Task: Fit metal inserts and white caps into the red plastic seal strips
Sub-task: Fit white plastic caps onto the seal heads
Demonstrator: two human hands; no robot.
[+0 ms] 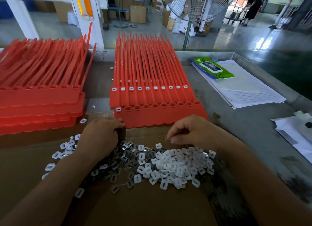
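A heap of white caps [177, 163] and metal inserts [118, 160] is spread on the desk [236, 124]. On the front red strips [160, 116] one cap is seated and nine sockets are left uncapped; the rear row [148, 88] is fully capped. A dark object [121, 134] is gripped by the left hand [101, 134]. The right hand [190, 131] is pinched thumb to forefinger, on what cannot be told.

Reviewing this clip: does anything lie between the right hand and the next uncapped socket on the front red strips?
Nothing visible does. The right hand hovers near the white caps; only bare red plastic separates it from the open socket. The left hand sits at the corner of the front strips, beside that path.
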